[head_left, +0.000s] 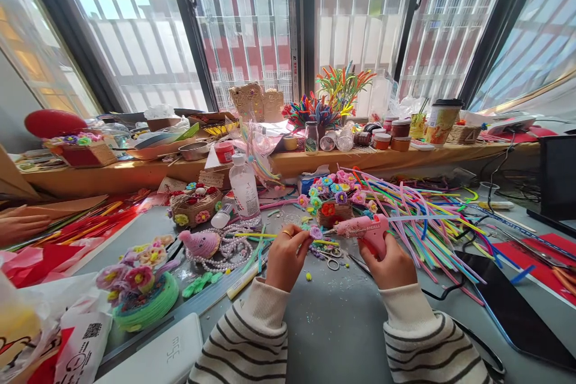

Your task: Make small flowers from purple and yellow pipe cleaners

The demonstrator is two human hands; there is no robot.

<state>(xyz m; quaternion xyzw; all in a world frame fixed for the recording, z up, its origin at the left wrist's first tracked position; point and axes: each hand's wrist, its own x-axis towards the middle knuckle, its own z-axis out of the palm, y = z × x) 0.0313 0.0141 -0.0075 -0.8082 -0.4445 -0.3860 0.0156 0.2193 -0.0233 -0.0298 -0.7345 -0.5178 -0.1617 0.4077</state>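
My left hand [284, 258] is closed in a pinch on a small purple pipe-cleaner flower [315, 232], held above the grey table [333, 324]. My right hand [390, 263] grips a pink hot glue gun [362, 229], whose nozzle points left at the flower. Just behind them stands a small basket of colourful pipe-cleaner flowers [333, 198]. Scissors [332, 259] lie on the table under the two hands. Both sleeves are cream with dark stripes.
A heap of coloured pipe cleaners [423, 216] spreads to the right, near a dark tablet [508, 306]. A clear bottle [244, 189], a pink knitted figure with pearl beads [202, 244] and a green flower basket [139, 288] sit left. Another person's hand [18, 225] rests far left.
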